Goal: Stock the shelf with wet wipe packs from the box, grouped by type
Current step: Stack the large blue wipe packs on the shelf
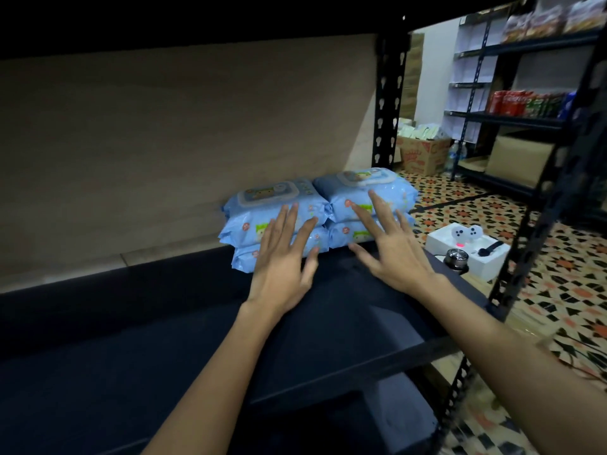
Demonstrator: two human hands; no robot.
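From the head camera, the person stands at a dark shelf (184,326) and both arms reach in over it. At the back right of the shelf, against the pale backing, sit two stacks of blue wet wipe packs: the left stack (272,221) looks three packs high, the right stack (364,205) looks two high, and the two stacks touch side by side. All the packs I can see carry the same blue wrapper with a small cartoon label, so they appear to be one type, grouped together.

The left hand (284,257) is flat and empty, fingers spread, its tips resting on or just over the front of the left stack. The right hand (391,244) is likewise spread and empty, fingers laid across the front of the right stack. Neither hand grips anything; they seem to be squaring up the stacks.

As for progress, I judge it an early stage: some five packs are in place, and most of the shelf to the left is bare. The box the packs come from is not in view here, so I cannot tell how many remain or whether other types are still to come. A cardboard carton (423,154) sits on the tiled floor (558,274) far behind; whether it belongs to this job I cannot say.
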